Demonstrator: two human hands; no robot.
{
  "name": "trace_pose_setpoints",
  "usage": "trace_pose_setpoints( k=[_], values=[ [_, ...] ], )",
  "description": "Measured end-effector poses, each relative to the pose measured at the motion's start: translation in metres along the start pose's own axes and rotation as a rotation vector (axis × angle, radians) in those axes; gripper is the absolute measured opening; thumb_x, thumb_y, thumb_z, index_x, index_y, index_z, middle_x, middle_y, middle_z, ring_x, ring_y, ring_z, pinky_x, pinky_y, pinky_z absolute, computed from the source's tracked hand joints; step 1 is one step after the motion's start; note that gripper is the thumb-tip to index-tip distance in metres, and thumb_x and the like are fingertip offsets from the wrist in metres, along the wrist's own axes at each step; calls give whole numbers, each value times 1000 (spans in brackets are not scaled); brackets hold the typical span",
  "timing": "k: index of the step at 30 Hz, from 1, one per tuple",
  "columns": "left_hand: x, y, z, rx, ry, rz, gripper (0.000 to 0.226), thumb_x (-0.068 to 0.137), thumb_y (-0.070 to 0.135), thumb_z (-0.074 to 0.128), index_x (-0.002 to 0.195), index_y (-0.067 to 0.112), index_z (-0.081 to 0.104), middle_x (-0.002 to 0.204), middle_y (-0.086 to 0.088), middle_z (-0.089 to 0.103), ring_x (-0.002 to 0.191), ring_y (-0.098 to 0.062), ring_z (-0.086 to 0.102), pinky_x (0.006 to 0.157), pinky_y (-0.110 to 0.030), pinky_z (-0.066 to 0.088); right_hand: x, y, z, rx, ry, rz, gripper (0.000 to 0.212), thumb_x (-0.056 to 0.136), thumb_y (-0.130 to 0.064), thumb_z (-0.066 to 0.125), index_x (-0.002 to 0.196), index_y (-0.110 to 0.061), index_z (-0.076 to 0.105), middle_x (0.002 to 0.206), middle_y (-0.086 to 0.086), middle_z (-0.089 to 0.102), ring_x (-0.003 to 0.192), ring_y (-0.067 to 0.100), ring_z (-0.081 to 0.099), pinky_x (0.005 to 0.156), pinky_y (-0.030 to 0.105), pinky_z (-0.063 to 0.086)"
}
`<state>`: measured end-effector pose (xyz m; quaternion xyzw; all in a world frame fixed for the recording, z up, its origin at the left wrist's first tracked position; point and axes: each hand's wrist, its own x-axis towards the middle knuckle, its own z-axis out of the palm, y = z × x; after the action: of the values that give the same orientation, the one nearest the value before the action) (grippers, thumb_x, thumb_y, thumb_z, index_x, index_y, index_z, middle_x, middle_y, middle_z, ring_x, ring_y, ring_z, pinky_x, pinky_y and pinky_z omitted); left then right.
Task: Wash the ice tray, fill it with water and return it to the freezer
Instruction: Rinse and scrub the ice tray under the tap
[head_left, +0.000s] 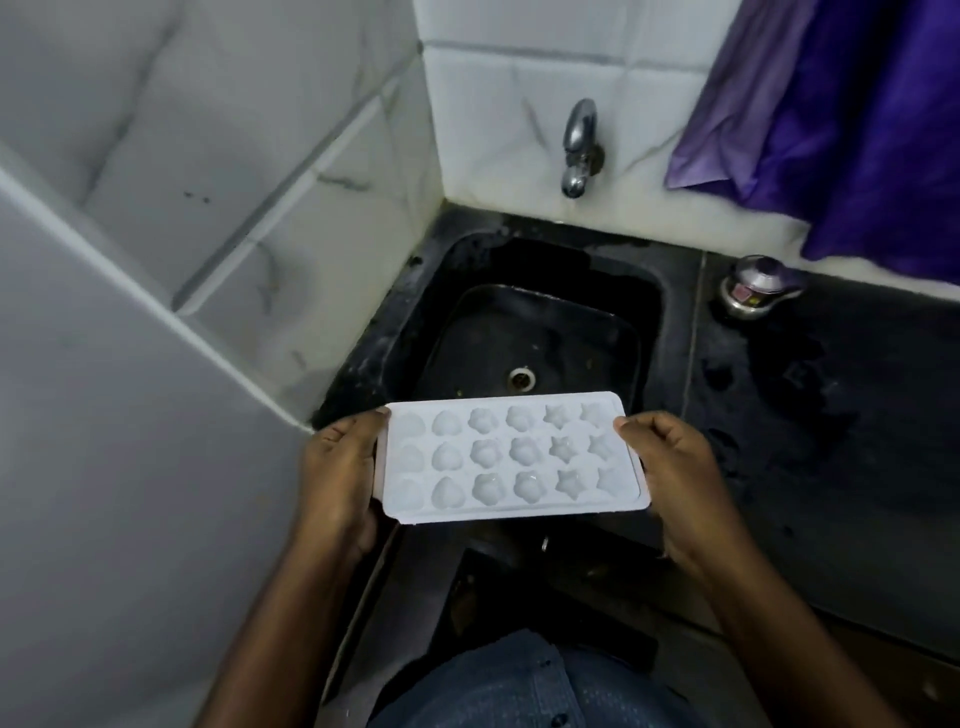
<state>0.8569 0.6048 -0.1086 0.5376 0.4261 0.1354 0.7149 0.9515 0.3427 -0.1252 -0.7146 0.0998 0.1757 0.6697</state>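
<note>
Blue shirt (519, 686) nearest, then left hand (340, 467) and right hand (675, 467) each gripping a short end of the ice tray (511, 457) — held level over the near edge of the sink (545, 332), tap (579, 145) not running — cells glint, filled or merely wet unclear; freezer return left.

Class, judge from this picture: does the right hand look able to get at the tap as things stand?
Probably not yet: the right hand grips one end of the ice tray. Nothing over the sink blocks the way to the tap, so it looks reachable once the left hand holds the tray alone.
</note>
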Motion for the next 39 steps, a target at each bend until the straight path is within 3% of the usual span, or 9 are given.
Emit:
trace_pose_setpoints(
  k=[3,6,10,14,19,23,28,32,39],
  values=[
    [45,11,13,40,-112,1,26,96,7,65,108,-15,72,105,-37,73,92,-53,72,78,-60,57,15,-2,6,14,96,40,19,101,-22,63,91,-7,68,90,14,77,67,23,67,48,24,43],
    [84,21,28,103,-176,4,22,96,10,67,103,-8,76,100,-30,77,92,-50,75,75,-54,59,32,-5,14,21,173,52,19,102,-20,61,89,-9,69,82,15,70,61,25,57,44,25,35],
    [128,33,57,178,-294,-2,17,97,12,68,102,1,80,103,-24,79,93,-41,76,82,-53,60,56,-11,18,37,262,58,18,103,-18,61,89,-11,70,84,15,73,64,23,62,49,27,40],
    [159,43,88,243,-373,-18,20,98,9,63,109,4,79,104,-18,80,90,-33,75,74,-39,57,84,-22,14,83,292,67,14,101,-15,63,90,-10,71,82,7,76,62,15,69,44,21,44],
    [184,45,122,275,-385,-22,25,95,2,60,111,3,79,107,-17,80,97,-36,75,75,-38,59,125,-29,4,121,283,59,11,99,-13,65,90,-11,70,81,6,77,61,16,71,44,22,45],
    [197,50,142,323,-408,-9,30,93,-4,55,112,2,78,110,-19,79,102,-40,75,69,-38,58,158,-30,-6,105,249,73,7,97,-15,68,94,-10,72,92,14,79,76,30,72,57,32,47],
    [206,56,165,357,-362,25,31,93,-11,52,107,1,78,106,-21,79,98,-41,76,86,-55,63,194,-36,-8,-10,214,62,5,98,-14,65,95,-12,68,91,13,76,68,22,65,45,25,39],
    [211,62,176,376,-315,54,31,94,-12,54,96,9,75,108,-20,79,95,-38,77,83,-54,65,218,-42,-3,-28,211,22,13,99,-8,63,90,-16,67,89,7,73,64,14,66,39,19,42],
    [217,72,182,356,-243,104,29,95,-12,61,96,15,71,108,-12,77,96,-32,76,84,-51,65,240,-47,8,-61,230,-66,17,99,-7,62,93,-22,66,99,3,74,85,17,72,64,33,57]
  ],
)
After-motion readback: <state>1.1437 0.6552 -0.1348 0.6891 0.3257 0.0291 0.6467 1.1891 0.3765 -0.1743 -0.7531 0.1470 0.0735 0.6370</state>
